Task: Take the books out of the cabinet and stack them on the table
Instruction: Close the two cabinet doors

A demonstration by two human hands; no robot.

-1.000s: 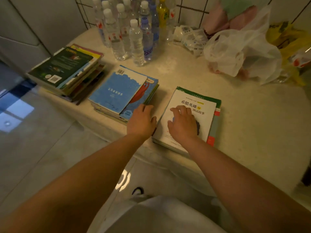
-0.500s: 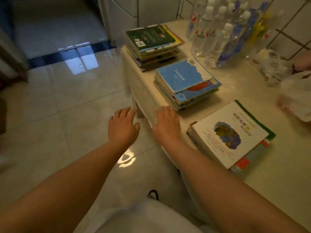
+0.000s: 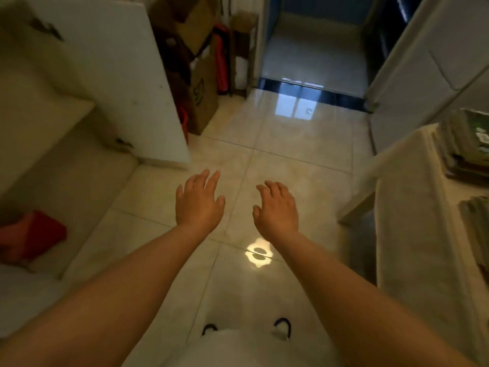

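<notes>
Having left the stacked books [image 3: 473, 144] on the table [image 3: 412, 197] at three o'clock, I am swinging my empty, spread left hand [image 3: 198, 202] and right hand [image 3: 276, 207] toward the open cabinet [image 3: 60, 165] at nine o'clock, aiming low.

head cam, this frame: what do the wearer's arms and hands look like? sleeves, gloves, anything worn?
Both forearms are bare as far as the frame shows; no sleeve edge is in view. The left hand and right hand wear no gloves, and no watch, band or ring shows on the wrists or fingers, though motion blur could hide something small. A white garment fills the bottom centre of the view.
</notes>
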